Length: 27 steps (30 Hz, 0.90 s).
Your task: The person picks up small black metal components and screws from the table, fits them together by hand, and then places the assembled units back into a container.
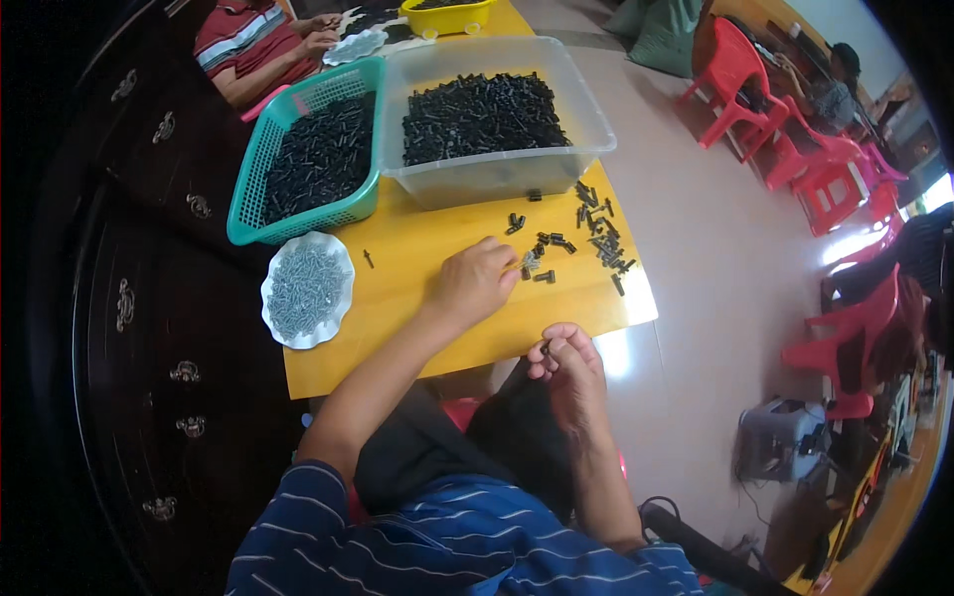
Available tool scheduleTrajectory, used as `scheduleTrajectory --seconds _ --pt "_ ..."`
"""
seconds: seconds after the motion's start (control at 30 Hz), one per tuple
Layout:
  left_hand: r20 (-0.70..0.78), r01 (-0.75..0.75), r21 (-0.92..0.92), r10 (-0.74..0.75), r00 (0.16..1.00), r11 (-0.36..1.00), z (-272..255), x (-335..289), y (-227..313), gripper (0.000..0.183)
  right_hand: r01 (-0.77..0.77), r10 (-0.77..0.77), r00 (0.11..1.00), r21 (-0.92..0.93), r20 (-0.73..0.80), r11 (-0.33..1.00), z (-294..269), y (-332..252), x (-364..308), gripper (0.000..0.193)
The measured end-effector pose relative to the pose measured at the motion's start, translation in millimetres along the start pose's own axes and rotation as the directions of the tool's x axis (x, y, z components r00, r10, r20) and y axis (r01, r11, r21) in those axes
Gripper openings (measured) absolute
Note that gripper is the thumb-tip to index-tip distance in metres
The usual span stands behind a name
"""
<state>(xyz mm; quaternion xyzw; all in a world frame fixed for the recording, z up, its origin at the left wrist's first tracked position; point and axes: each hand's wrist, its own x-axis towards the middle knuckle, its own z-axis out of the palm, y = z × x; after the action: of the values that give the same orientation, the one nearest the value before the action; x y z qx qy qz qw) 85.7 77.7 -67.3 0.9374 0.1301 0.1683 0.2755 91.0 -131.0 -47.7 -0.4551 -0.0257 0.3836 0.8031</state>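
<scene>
My left hand (pixel 475 280) rests low over the yellow table with its fingers curled together. Its fingertips touch a small pile of silver screws (pixel 531 260), and what they pinch, if anything, is hidden. Around that pile lie several short black cylindrical pieces (pixel 556 241). Just off the table's front edge, my right hand (pixel 574 372) is closed, holding a small black piece (pixel 546 349) between thumb and fingers. A scalloped white dish (pixel 348 298) full of silver screws sits left of my left arm. One dark screw-like piece (pixel 368 258) lies alone beside the dish.
A green basket (pixel 243 214) and a translucent bin (pixel 497 179), both filled with black pieces, stand at the back. More T-shaped black pieces (pixel 604 238) lie along the right edge. Another person (pixel 263 60) works across the table. Red chairs (pixel 735 84) stand at right, dark drawers (pixel 129 298) at left.
</scene>
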Motion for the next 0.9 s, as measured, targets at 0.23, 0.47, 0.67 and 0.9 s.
scheduleTrajectory --seconds 0.23,0.47,0.67,0.9 --pt "-0.043 -0.006 0.029 0.008 0.999 1.0 12.3 6.5 1.3 0.014 0.014 -0.014 1.0 0.097 0.004 0.995 -4.1 1.9 3.0 0.018" --pt "-0.071 -0.061 0.073 0.066 0.995 0.995 22.4 6.6 -3.4 0.011 0.028 -0.033 0.999 0.168 0.026 0.985 -10.5 7.5 5.3 0.02" --pt "-0.118 -0.079 0.009 0.079 0.99 0.997 14.2 -2.9 -12.4 0.01 0.052 -0.049 0.999 0.164 -0.021 0.985 -6.1 2.2 4.0 0.017" --pt "0.053 0.197 -0.643 -0.213 0.976 0.741 -2.7 -29.9 5.9 0.005 0.029 -0.026 0.999 0.122 -0.028 0.992 -8.7 3.4 3.3 0.017"
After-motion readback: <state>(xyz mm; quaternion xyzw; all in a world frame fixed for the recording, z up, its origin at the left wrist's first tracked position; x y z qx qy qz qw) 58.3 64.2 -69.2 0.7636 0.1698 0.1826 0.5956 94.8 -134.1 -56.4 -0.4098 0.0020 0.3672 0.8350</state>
